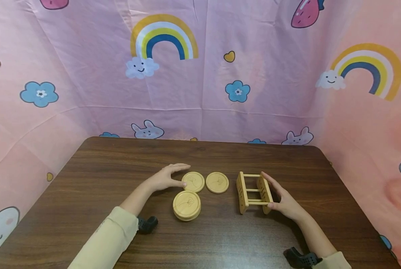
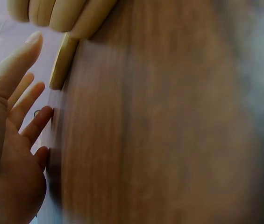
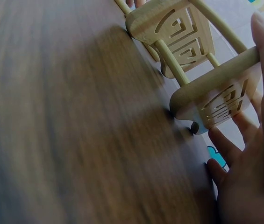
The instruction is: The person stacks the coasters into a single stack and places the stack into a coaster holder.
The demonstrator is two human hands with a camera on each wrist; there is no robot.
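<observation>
My left hand (image 1: 164, 178) is spread beside a round wooden coaster (image 1: 194, 182) with an engraved plant motif. Its thumb tip is at the coaster's left edge; whether it touches cannot be told. Just nearer lies a stack of matching coasters (image 1: 187, 204), also seen edge-on in the left wrist view. Another coaster (image 1: 217, 182) lies flat to the right. The right hand (image 1: 285, 201) holds the right-hand panel of a wooden coaster rack (image 1: 243, 192), thumb at the near end and index finger at the far end. Cut-out slots mark the rack's panel (image 3: 183, 35) in the right wrist view.
Everything stands on a dark brown wooden table (image 1: 227, 239). Behind and at both sides hangs a pink patterned cloth (image 1: 102, 56). Black wrist devices (image 1: 148, 225) sit below both hands, close to the tabletop.
</observation>
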